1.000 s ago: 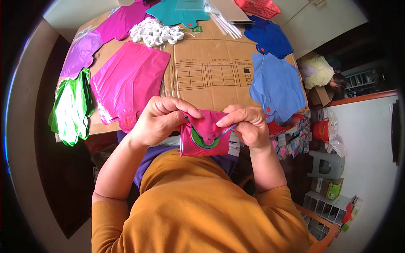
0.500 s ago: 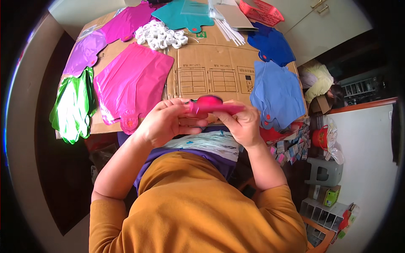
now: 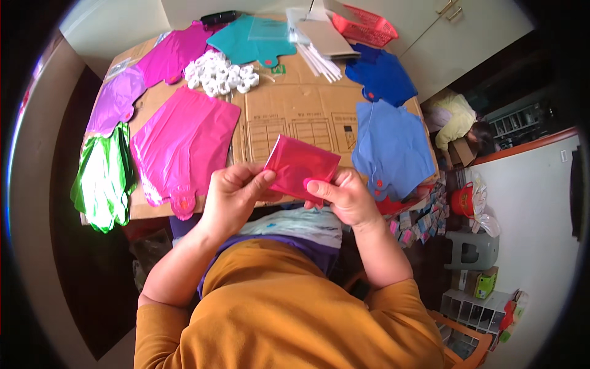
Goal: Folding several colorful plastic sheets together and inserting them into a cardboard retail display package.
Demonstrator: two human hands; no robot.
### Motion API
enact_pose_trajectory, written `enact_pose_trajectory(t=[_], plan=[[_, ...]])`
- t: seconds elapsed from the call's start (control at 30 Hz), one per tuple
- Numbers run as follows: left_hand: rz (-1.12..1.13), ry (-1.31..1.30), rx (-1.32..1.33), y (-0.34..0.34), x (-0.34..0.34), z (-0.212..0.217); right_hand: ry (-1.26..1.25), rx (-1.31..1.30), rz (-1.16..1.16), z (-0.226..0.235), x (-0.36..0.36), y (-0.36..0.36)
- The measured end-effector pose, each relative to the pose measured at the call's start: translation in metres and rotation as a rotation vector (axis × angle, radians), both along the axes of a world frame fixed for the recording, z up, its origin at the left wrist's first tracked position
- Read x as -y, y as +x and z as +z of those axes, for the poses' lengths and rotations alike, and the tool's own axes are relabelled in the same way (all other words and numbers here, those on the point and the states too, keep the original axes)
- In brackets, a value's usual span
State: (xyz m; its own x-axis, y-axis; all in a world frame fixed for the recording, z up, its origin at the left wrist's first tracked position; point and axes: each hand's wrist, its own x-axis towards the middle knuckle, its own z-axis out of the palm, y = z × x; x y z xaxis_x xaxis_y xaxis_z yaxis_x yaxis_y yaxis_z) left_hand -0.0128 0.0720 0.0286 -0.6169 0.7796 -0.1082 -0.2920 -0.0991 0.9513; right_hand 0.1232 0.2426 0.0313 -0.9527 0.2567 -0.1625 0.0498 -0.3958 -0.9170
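Observation:
Between my hands, just beyond the table's near edge, is a folded pink foil balloon, pressed into a flat, shiny rectangle. My left hand pinches its left edge between thumb and fingers. At the lower right corner my right hand grips it, thumb on top; the fingers underneath are mostly hidden. To the left lies a stack of flat pink foil balloons with a rounded tab toward me. A light blue stack is at the right. A bundle of whitish strands rests across my lap.
Green, lilac, magenta, teal and dark blue balloons ring the cardboard-covered table. White ribbon rolls, white sticks and a red basket stand behind. Another person bends over a box at right.
The pink balloon has turned from nearly edge-on to flat, its broad face now showing. My left fingers have closed on its edge. The view has shifted slightly, showing more beyond the table's far side.

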Motion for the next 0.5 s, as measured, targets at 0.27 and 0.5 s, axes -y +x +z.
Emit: enact_pose_trajectory(t=[0.27,0.5], plan=[[-0.021,0.028,0.219,-0.02,-0.036,0.006,0.297,-0.014,-0.145,-0.003,-0.031,-0.019],[-0.258,-0.149,-0.891,-0.113,-0.162,0.035,0.398,-0.017,-0.405,0.01,-0.113,-0.017]])
